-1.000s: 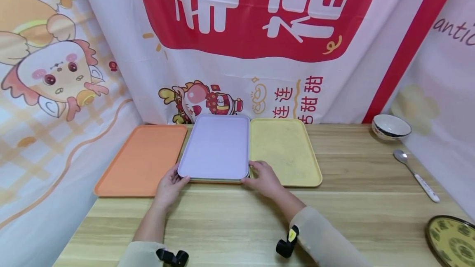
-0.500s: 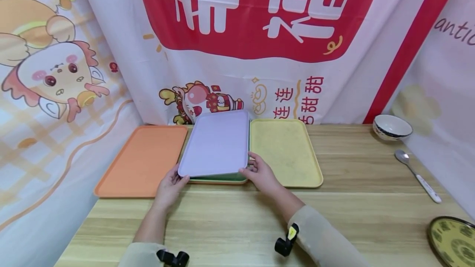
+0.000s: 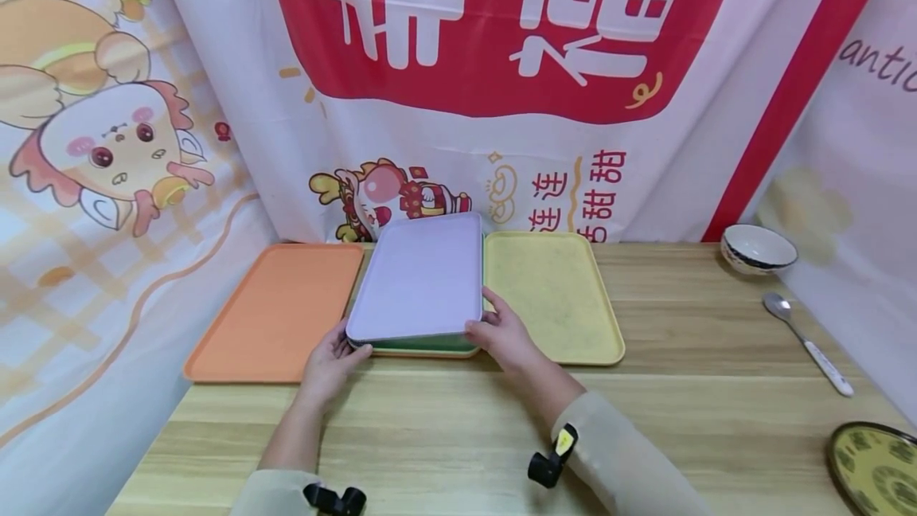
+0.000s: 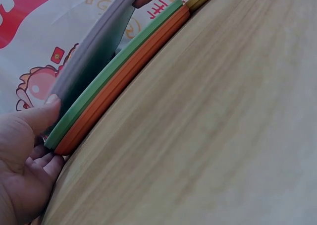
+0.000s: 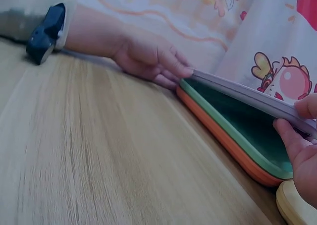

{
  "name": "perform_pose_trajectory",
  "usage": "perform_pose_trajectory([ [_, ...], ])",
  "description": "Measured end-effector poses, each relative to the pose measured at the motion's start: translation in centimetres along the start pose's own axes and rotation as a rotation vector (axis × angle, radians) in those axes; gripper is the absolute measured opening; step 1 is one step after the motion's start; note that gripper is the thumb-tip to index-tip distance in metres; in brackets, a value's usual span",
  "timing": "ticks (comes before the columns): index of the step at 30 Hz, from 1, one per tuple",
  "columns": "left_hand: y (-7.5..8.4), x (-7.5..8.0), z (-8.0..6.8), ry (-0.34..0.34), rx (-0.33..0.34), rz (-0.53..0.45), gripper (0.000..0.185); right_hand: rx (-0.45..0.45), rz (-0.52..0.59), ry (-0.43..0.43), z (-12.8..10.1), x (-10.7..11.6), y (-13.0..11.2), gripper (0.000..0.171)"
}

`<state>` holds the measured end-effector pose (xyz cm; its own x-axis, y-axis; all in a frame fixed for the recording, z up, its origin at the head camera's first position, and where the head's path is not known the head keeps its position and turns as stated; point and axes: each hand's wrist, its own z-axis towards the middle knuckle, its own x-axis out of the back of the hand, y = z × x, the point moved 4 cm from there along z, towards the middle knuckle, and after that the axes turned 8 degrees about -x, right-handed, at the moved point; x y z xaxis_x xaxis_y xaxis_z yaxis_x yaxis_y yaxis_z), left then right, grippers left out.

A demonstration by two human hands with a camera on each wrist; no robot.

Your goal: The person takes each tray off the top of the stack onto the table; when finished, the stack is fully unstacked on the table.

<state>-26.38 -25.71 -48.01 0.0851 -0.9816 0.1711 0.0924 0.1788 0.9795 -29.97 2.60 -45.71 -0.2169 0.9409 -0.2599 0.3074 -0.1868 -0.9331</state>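
A lavender tray (image 3: pixel 423 277) tops a stack, its right side raised and its left front corner low. Beneath it are a green tray (image 3: pixel 430 343) and an orange tray (image 4: pixel 124 81) at the bottom. My right hand (image 3: pixel 505 334) pinches the lavender tray's right edge, thumb above and a finger underneath, as the right wrist view shows. At the left front corner, my left hand (image 3: pixel 331 361) has its thumb on the lavender rim, while its other fingers (image 4: pixel 42 163) lie against the corner of the lower trays.
Left of the stack lies another orange tray (image 3: pixel 279 309); a yellow tray (image 3: pixel 555 297) lies to its right. Farther right are a white bowl (image 3: pixel 759 249), a spoon (image 3: pixel 809 345) and a yellow patterned plate (image 3: pixel 877 464). Cloth hangings (image 3: pixel 458 158) stand behind the wooden table (image 3: pixel 430 436).
My right hand has lifted the right side of the lavender tray, and a gap has opened above the green tray. My left hand has stayed at the left front corner.
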Motion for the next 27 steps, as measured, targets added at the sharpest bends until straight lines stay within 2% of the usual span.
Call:
perform_pose_trajectory([
  [3, -0.2, -0.2, 0.0, 0.0, -0.003, 0.021, 0.075, 0.015, 0.081, -0.014, -0.4, 0.2, -0.1, 0.078],
  [7, -0.1, -0.2, -0.2, 0.0, -0.002, 0.079, 0.074, -0.008, 0.061, 0.013, -1.2, 0.7, -0.5, 0.078],
  [12, 0.2, -0.1, -0.3, -0.01, 0.012, 0.127, 0.075, 0.028, 0.046, -0.001, -2.6, 2.1, -1.7, 0.077],
  [17, 0.1, -0.1, -0.2, -0.016, 0.031, 0.128, 0.075, 0.065, 0.078, -0.047, -4.0, 4.3, -3.2, 0.076],
  [27, 0.1, 0.0, -0.1, -0.027, 0.047, 0.122, 0.077, 0.185, 0.086, -0.042, -7.4, 9.9, -5.7, 0.074],
])
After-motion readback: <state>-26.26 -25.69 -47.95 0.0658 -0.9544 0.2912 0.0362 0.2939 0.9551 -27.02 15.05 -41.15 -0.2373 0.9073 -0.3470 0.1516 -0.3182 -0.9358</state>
